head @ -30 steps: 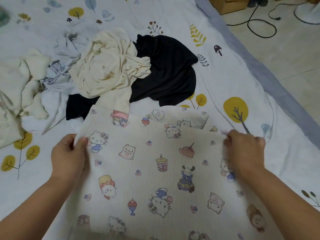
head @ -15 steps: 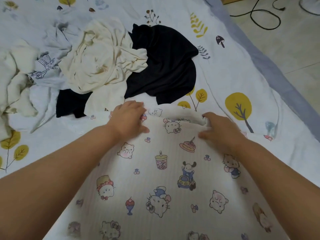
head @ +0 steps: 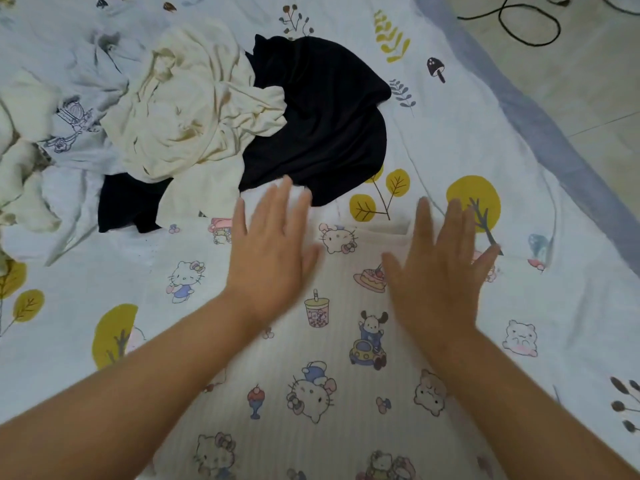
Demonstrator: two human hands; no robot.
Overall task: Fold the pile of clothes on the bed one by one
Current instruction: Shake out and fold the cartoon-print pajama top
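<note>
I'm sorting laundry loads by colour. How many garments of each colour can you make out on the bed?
Cartoon-print white ribbed garment, under both hands: 1
Cream crumpled garments: 2
Black garment: 1
Pale grey-white garment with line drawing: 1
Total: 5, though the heap may hide more.

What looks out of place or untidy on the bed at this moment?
Only the unfolded pile: a cream garment lies crumpled over a black garment. The cartoon-print cloth lies flat under the open left hand and right hand.

Pale tiled floor [head: 595, 98] beyond the bed's edge, black cable [head: 530, 26] looped across it.
</note>
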